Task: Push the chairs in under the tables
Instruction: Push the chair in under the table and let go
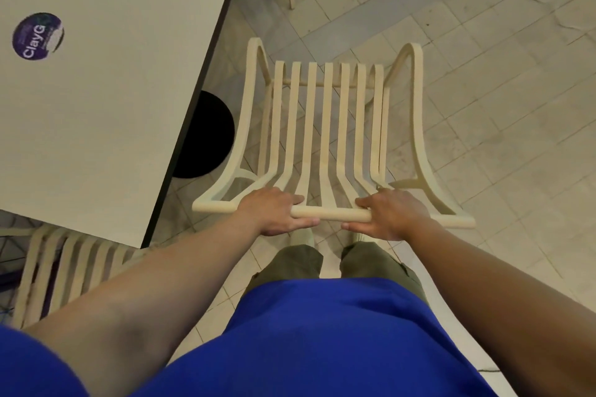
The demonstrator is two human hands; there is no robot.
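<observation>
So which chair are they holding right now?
The slatted chair in the middle, beside the table: left hand and right hand grip its top rail. The other chair, lower left, sits partly under the table, untouched.

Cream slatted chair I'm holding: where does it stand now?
Head view, centre: the cream slatted chair stands on the tiled floor, right of the white table and not under it; left hand and right hand grip its top rail.

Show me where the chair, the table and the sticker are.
chair (328, 113): head view, middle seat slat.
table (113, 113): head view, bare top.
sticker (38, 36): head view, its centre.
</observation>
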